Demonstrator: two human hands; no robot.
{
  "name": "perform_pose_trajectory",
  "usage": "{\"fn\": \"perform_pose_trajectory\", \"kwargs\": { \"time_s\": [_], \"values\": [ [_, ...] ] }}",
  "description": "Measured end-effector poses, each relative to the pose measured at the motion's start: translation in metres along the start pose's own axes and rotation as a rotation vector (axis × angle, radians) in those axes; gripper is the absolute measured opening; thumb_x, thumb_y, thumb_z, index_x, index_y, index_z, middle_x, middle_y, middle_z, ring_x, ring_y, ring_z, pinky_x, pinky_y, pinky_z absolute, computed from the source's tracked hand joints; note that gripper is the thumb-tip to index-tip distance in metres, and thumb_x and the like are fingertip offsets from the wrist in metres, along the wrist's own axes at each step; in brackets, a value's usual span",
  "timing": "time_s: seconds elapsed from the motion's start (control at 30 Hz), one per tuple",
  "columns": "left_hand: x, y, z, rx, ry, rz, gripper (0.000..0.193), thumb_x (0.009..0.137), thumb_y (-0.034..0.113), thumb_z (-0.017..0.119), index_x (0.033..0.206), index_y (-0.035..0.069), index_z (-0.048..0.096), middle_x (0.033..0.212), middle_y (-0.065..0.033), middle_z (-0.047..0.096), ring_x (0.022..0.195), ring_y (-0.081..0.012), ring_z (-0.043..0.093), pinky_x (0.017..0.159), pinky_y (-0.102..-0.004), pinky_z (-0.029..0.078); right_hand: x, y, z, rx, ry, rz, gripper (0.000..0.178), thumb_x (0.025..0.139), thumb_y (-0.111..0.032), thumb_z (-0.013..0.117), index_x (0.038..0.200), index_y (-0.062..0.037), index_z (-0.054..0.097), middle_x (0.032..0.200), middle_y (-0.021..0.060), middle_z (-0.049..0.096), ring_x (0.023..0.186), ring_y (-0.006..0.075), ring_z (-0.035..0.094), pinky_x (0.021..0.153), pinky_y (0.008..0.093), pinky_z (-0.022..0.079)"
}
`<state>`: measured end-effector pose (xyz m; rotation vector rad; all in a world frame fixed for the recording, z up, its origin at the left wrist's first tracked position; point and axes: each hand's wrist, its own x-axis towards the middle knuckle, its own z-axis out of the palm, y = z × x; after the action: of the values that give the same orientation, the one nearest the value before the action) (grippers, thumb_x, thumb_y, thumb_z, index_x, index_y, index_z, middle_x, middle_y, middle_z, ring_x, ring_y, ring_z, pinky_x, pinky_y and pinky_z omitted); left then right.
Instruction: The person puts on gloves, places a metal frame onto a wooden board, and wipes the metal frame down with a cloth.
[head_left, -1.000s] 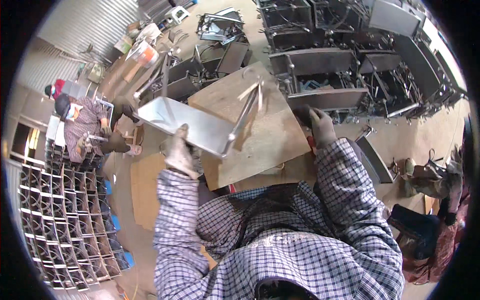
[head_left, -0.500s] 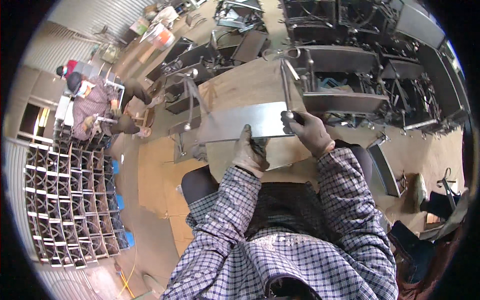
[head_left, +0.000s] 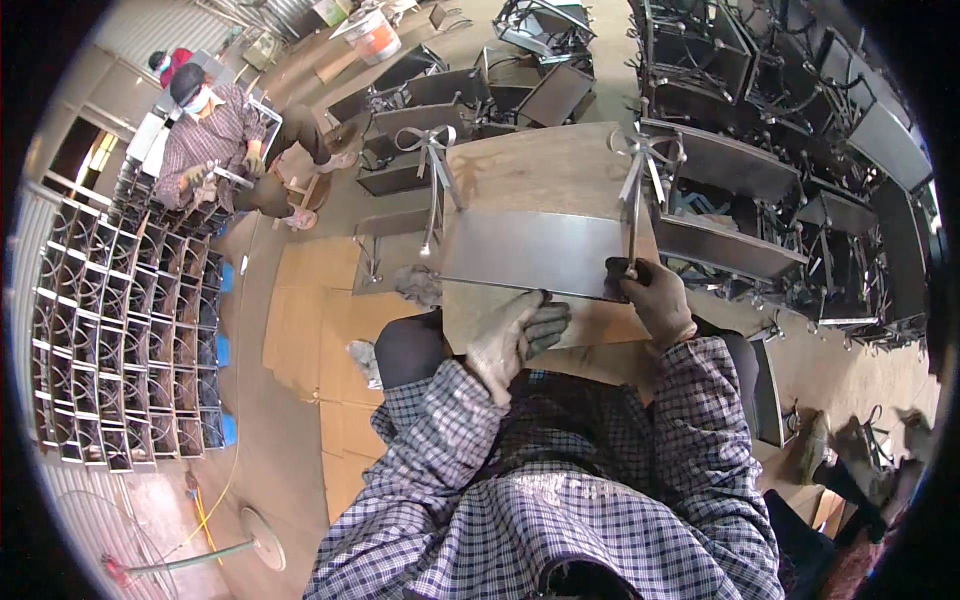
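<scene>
Seen from the head view, where both gloved hands work close to the lap, a metal piece (head_left: pixel 545 250) lies on the wooden desk (head_left: pixel 530 150), its flat panel facing up and a curved leg (head_left: pixel 434 180) at its left end, with another leg (head_left: pixel 640 190) at its right. The right hand (head_left: pixel 657 305) has its grip closed on the metal piece at the near right corner, by the foot of the right leg. The left hand (head_left: pixel 515 340) has an open grip, fingers extended just beside the panel's near edge; whether they touch it cannot be told. Cardboard (head_left: pixel 295 330) covers floor on the left, near stacked frames (head_left: pixel 130 340) and a seated co-worker (head_left: pixel 215 140). Dark metal units (head_left: pixel 725 165) crowd the right.
</scene>
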<state>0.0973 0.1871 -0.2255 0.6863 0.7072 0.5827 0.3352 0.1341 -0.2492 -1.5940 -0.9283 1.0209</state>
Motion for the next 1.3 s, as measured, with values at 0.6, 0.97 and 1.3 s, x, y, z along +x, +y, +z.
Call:
{"fn": "perform_pose_trajectory", "kwargs": {
  "time_s": [0.6, 0.97, 1.3],
  "values": [
    [0.029, 0.091, -0.113, 0.425, 0.564, 0.467, 0.025, 0.094, 0.023, 0.059, 0.108, 0.004, 0.066, 0.08, 0.0007, 0.065, 0.064, -0.0052, 0.051, 0.057, -0.0232, 0.04, 0.002, 0.017, 0.0, -0.143, -0.003, 0.024, 0.028, 0.087, -0.015, 0.062, 0.104, 0.0052, 0.07, 0.094, 0.0114, 0.073, 0.085, 0.0167, 0.067, 0.08, 0.0277, 0.051],
    [-0.001, 0.082, -0.092, 0.715, 0.556, 0.217, 0.037, 0.089, 0.04, 0.066, 0.094, 0.004, 0.067, 0.069, -0.0059, 0.064, 0.059, -0.0138, 0.06, 0.053, -0.03, 0.046, 0.005, 0.028, -0.019, -0.152, 0.129, 0.02, 0.03, 0.09, -0.023, 0.066, 0.1, 0.0056, 0.069, 0.087, 0.0124, 0.072, 0.076, 0.0164, 0.064, 0.068, 0.0301, 0.049],
    [0.018, 0.082, -0.091, 0.896, 0.506, 0.048, 0.042, 0.088, 0.045, 0.063, 0.097, 0.004, 0.067, 0.069, -0.0057, 0.066, 0.059, -0.0157, 0.064, 0.058, -0.0333, 0.049, 0.038, 0.026, -0.002, 0.059, 0.209, 0.085, 0.03, 0.093, -0.025, 0.065, 0.092, 0.0042, 0.066, 0.078, 0.0074, 0.068, 0.064, 0.0133, 0.061, 0.059, 0.0276, 0.048]
  ]
}}
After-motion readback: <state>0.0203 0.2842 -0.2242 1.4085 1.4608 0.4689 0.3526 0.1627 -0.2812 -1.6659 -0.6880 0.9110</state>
